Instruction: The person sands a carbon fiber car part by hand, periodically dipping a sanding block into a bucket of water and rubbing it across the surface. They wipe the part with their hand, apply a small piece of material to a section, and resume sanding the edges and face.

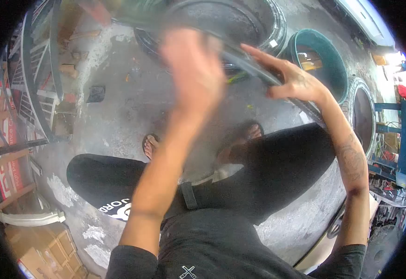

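A long, dark, slightly curved strip [254, 69] slants from the upper left down toward my right knee; motion blurs its far end. My right hand [300, 83] is closed around it, thumb on the near side and the index finger stretched along the far side. Farther up the strip, my left hand [193, 65] overlaps it with the palm turned down, and its fingers are smeared by motion. Just beyond both hands, large black tyres [281, 28] lie flat on the floor, partly covered by my left hand and the strip.
A green tub [342, 69] stands to the right of the tyres, with another tyre [365, 111] upright beside it. A blue rack [404, 139] is at the far right. On the left are a metal frame [40, 107] and cardboard boxes [49, 251]. My sandalled feet rest on the concrete floor.
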The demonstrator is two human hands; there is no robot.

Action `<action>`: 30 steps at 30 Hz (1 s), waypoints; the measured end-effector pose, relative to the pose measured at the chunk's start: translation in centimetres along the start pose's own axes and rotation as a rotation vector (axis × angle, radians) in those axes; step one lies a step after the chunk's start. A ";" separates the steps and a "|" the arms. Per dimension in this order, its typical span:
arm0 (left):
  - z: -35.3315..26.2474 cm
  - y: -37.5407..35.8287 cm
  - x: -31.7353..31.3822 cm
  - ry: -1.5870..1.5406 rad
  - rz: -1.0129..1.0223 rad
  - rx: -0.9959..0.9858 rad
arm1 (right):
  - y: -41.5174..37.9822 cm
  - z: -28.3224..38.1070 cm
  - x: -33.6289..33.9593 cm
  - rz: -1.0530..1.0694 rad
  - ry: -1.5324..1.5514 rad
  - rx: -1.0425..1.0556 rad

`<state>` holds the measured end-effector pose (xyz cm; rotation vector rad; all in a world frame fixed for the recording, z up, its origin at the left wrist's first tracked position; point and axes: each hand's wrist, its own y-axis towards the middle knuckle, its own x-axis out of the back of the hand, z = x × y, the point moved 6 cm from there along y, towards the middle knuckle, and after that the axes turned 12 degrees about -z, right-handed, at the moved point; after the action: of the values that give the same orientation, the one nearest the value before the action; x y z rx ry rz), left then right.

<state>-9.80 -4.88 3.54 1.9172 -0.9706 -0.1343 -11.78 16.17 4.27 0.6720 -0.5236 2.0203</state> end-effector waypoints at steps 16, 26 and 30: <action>2.3 3.0 0.0 -0.054 0.055 -0.004 | -0.2 0.1 -0.3 0.006 0.099 -0.019; 3.9 4.2 0.3 0.034 0.170 0.020 | -0.3 0.0 -0.3 0.001 0.070 0.019; -2.8 1.3 -0.7 -0.068 0.189 -0.100 | 0.1 -0.6 0.1 0.022 0.008 0.023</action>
<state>-9.68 -2.79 5.85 1.7294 -1.1638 -0.1357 -12.09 16.55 3.85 0.6742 -0.5061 2.0519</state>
